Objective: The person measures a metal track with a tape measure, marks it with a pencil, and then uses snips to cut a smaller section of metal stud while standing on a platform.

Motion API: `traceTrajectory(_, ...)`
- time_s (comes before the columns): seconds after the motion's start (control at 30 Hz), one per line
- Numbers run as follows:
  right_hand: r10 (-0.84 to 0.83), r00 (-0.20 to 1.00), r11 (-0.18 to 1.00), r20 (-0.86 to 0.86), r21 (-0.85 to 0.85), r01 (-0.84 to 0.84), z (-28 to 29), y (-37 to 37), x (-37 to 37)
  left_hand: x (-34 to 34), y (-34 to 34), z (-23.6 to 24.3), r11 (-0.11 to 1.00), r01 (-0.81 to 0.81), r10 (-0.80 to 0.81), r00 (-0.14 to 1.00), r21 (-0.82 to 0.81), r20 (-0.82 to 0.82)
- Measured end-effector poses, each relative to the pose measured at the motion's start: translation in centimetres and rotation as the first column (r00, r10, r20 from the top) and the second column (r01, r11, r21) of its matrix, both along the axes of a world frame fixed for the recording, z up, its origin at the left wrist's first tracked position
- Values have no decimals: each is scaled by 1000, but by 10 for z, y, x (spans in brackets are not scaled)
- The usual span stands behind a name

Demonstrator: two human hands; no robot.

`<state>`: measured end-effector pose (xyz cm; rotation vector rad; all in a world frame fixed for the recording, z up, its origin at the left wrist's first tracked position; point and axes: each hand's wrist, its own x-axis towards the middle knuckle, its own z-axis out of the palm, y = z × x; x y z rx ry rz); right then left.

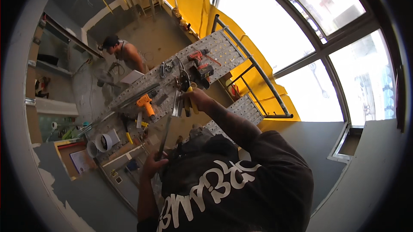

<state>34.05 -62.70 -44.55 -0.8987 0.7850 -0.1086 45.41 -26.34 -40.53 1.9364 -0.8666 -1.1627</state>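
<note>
My left hand (pixel 154 164) is closed around the lower end of a long, narrow metal channel (pixel 167 131), near my body. The channel slants up and away towards the scaffold platform (pixel 172 81). My right hand (pixel 198 99) is wrapped round the handles of a pair of tin snips (pixel 189 103), with yellow and dark grips. The snips' head lies close to the channel's far end; whether the blades touch the metal I cannot tell. On the platform near my hands lie an orange drill (pixel 146 104) and a red cordless drill (pixel 198 55).
A hammer with a yellow handle (pixel 128 136) and a roll of tape (pixel 103 142) lie at the platform's left end. Beyond the platform a person (pixel 124 53) bends low. A metal guardrail (pixel 258 68) bounds the right side, before yellow sheeting (pixel 189 0) and large windows.
</note>
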Motion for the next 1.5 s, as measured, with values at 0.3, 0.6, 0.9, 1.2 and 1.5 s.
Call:
traceTrajectory(0.3, -87, 996, 960, -23, 265, 90, -31, 56, 25, -8, 115, 3, 857, -233, 498, 604, 460, -623)
traceTrajectory(0.6, -99, 913, 995, -396, -33, 94, -230, 86, 37, -47, 172, 4, 849, -387, 383, 920, 360, 86)
traceTrajectory(0.9, -188, 893, 981, -408, -35, 191, -240, 85, 105, -26, 228, -2, 629, -711, 773, 615, 314, -158)
traceTrajectory(1.2, -162, 875, 987, -457, -79, 141, -180, 94, 127, 125, 224, -4, 760, -650, 490, 587, -15, -645)
traceTrajectory(1.5, 111, 865, 903, -490, -314, -294, -83, 173, 49, 210, 141, -5, 850, -522, 277, 562, -75, -779)
